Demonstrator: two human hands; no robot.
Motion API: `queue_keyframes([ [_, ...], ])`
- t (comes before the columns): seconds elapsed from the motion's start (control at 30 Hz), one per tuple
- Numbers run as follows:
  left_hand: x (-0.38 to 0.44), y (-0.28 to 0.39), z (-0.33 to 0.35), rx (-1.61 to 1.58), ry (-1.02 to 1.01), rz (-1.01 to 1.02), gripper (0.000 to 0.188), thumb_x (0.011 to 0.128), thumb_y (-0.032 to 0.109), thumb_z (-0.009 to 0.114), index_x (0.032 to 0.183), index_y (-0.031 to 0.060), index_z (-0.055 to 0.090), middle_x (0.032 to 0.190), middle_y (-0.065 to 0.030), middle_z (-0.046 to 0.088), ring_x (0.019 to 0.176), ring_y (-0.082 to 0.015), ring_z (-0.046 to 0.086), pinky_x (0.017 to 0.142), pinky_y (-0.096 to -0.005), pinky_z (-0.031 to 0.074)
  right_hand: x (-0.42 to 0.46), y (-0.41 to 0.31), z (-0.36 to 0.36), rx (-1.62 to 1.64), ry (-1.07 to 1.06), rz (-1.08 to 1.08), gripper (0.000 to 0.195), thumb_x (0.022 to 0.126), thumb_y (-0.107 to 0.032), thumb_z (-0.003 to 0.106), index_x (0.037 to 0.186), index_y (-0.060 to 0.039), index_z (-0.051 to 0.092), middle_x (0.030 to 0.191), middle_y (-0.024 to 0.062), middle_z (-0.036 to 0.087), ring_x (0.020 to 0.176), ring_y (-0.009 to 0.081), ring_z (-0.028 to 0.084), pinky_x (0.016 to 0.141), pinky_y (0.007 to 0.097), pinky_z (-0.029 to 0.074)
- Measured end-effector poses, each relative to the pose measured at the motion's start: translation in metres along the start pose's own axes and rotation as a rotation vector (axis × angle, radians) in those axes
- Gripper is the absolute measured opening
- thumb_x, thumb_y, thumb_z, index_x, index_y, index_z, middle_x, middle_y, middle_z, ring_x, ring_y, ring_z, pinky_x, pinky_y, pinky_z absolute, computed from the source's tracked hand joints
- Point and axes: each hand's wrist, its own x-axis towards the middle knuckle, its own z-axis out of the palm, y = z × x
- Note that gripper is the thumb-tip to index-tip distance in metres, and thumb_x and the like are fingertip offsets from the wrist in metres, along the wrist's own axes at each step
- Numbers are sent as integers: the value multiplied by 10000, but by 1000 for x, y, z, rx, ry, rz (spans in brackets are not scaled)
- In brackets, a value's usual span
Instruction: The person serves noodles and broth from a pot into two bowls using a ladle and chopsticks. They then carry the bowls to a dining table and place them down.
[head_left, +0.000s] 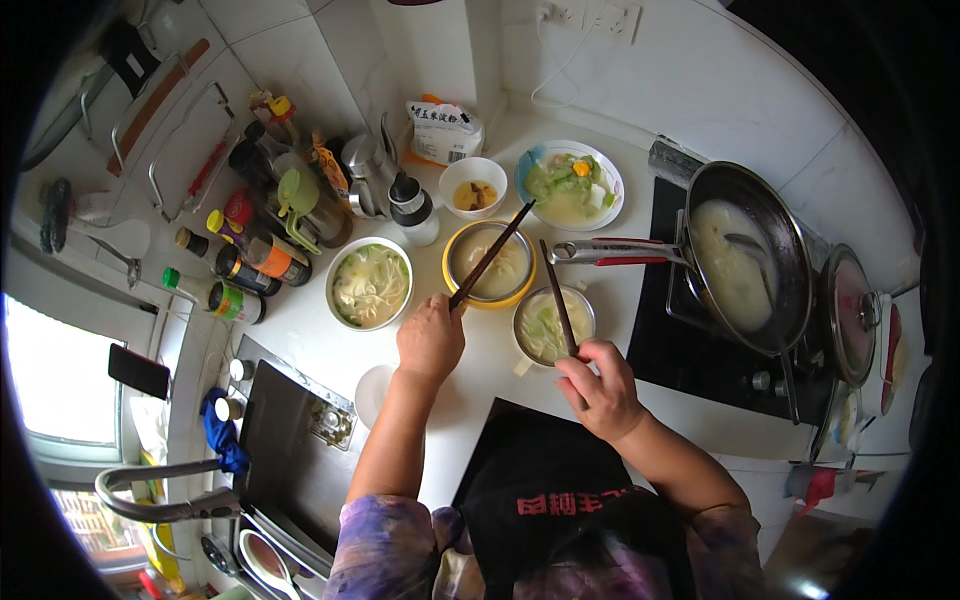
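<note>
My left hand (431, 336) holds a dark wooden chopstick (495, 251), whose far end crosses above a yellow-rimmed bowl (454, 292) of noodles in broth. In my right hand (600, 386) is a second dark chopstick (558, 296), slanting over a metal-rimmed cup with handles (592, 330) that contains noodles and greens. The two chopsticks are apart. Left of these stands a white bowl (409, 274) of noodle soup with chopped greens. Behind are a small white bowl (452, 180) with yellowish liquid and dark pieces, and a plate (616, 180) of greens in broth.
A wok (799, 300) with soup and a ladle sits on the black stove (667, 345), its handle reaching over the counter. Sauce bottles (277, 259) and a metal pot (373, 169) crowd the back left. A sink (281, 442) lies at left, with a pale bowl (369, 394) beside it.
</note>
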Motion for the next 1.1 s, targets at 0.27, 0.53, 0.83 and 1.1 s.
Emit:
queue_keyframes([
  [0.27,-10,-8,-21,-375,3,-3,156,857,149,471,889,-3,466,725,-241,569,693,-427,542,607,-469,418,39,3,59,-103,-95,-11,213,693,-134,667,851,-73,538,840,82,421,755,247,486,658,358,429],
  [0.53,-21,-24,-15,-747,-1,-99,185,881,163,474,865,-21,478,675,-193,542,608,-318,520,573,-366,413,73,-5,81,-107,-159,1,110,723,-108,611,799,-64,546,848,89,432,773,252,491,652,358,427],
  [0.83,-60,-50,-46,-1105,104,-321,165,913,198,442,866,44,475,637,37,438,532,-36,396,472,-188,345,85,-36,77,241,-43,-341,335,613,-32,652,936,-106,596,849,65,430,794,242,516,675,322,459],
  [1.1,-80,-98,-59,-1033,223,-473,173,908,189,446,824,41,478,599,37,428,496,-34,385,442,-185,335,114,-58,151,134,-182,-377,119,712,-84,559,829,-62,552,883,82,434,835,219,515,734,311,460],
])
